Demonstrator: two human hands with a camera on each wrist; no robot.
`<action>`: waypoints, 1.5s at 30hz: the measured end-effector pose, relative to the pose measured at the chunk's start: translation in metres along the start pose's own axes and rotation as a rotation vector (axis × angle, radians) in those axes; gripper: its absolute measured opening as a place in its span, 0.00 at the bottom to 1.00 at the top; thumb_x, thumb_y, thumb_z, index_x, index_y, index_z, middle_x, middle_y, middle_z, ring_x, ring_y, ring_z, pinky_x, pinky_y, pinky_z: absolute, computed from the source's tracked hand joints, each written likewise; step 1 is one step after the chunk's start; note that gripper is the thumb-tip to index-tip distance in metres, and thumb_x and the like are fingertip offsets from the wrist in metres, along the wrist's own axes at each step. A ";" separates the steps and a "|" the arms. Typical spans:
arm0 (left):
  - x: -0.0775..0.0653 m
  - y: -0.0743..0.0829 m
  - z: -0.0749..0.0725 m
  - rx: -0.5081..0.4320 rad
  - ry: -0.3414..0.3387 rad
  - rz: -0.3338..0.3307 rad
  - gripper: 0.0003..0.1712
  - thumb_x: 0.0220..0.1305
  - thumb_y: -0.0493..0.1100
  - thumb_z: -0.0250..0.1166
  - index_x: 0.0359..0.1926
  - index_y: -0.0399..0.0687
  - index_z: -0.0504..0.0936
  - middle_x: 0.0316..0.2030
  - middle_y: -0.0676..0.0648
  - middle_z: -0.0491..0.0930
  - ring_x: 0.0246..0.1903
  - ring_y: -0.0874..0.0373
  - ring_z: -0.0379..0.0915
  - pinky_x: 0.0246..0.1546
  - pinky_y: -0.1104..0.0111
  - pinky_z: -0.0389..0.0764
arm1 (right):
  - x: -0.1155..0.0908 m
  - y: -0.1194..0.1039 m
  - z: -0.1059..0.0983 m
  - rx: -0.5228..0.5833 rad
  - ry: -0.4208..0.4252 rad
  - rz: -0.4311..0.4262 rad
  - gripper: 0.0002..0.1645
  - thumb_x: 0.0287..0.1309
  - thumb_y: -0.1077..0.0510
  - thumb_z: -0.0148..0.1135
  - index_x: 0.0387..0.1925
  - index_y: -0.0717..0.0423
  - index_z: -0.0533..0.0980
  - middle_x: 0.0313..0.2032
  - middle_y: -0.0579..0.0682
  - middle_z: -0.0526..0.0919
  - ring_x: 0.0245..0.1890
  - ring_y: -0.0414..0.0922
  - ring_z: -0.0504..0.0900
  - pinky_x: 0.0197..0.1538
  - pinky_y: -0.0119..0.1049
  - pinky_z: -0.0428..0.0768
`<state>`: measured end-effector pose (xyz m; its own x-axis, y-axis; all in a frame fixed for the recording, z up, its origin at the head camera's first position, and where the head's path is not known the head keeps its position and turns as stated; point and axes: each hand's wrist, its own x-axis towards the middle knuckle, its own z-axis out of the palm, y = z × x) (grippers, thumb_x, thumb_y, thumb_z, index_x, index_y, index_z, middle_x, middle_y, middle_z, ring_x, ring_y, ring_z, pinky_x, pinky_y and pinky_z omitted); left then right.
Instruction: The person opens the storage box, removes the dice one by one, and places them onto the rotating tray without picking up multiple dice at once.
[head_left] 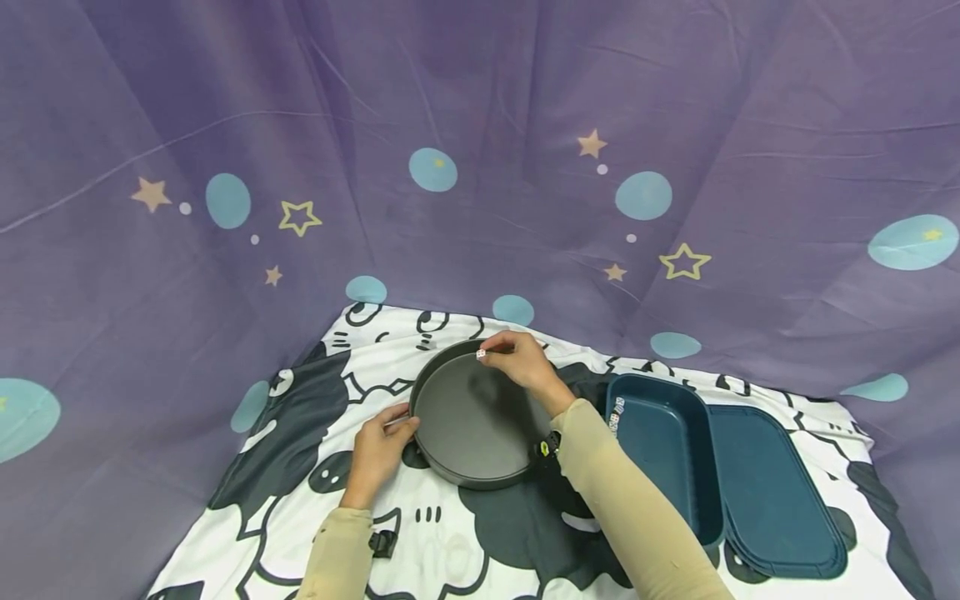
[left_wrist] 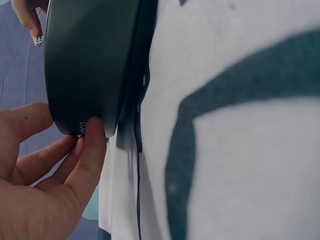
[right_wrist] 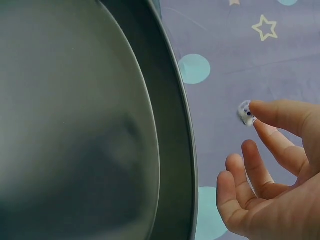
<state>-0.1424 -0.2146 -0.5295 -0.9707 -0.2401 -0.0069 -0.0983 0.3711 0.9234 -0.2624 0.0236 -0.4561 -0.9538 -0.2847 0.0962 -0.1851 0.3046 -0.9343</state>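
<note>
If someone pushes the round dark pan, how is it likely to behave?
The pan probably would not tip easily, being wide and low. It is likely stiff: it keeps an even circle where the left hand grips it. The cloth beneath might drag along, since it looks soft and loose.

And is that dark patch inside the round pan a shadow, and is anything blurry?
Head view: a soft shadow on the round pan, probably from the right hand above it; right wrist view: the shadow's edges look fuzzy, and the white die looks slightly smeared; left wrist view: the pan's outer side is dim, the black-and-white cloth beside it brighter.
</note>
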 end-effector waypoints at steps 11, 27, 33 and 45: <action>0.001 0.001 0.003 -0.004 -0.006 0.000 0.20 0.66 0.41 0.69 0.57 0.37 0.83 0.51 0.39 0.83 0.47 0.49 0.84 0.42 0.71 0.86 | -0.004 -0.002 -0.022 -0.004 0.033 0.007 0.09 0.56 0.67 0.70 0.41 0.62 0.85 0.40 0.55 0.86 0.39 0.48 0.82 0.41 0.35 0.81; 0.004 0.000 0.001 -0.007 -0.016 -0.008 0.20 0.66 0.41 0.69 0.57 0.37 0.82 0.51 0.38 0.83 0.47 0.49 0.84 0.41 0.70 0.86 | -0.050 0.001 -0.128 -0.088 0.130 0.055 0.14 0.65 0.55 0.67 0.49 0.56 0.83 0.47 0.55 0.82 0.37 0.49 0.80 0.36 0.42 0.79; 0.004 -0.001 0.001 -0.013 -0.020 -0.007 0.21 0.66 0.40 0.69 0.57 0.36 0.82 0.52 0.38 0.82 0.48 0.48 0.83 0.41 0.71 0.86 | -0.070 0.018 -0.153 -0.085 0.175 0.103 0.17 0.67 0.53 0.66 0.51 0.58 0.82 0.49 0.56 0.81 0.37 0.49 0.79 0.42 0.41 0.80; 0.003 0.000 0.001 -0.021 -0.026 -0.009 0.21 0.66 0.40 0.69 0.58 0.34 0.81 0.52 0.37 0.82 0.48 0.48 0.83 0.42 0.72 0.85 | -0.096 0.056 -0.166 -0.140 0.267 0.190 0.18 0.67 0.55 0.65 0.50 0.64 0.81 0.48 0.60 0.83 0.43 0.47 0.80 0.45 0.38 0.80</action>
<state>-0.1453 -0.2145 -0.5295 -0.9752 -0.2200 -0.0247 -0.1026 0.3503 0.9310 -0.2205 0.2183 -0.4604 -0.9991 0.0308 0.0291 -0.0119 0.4563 -0.8898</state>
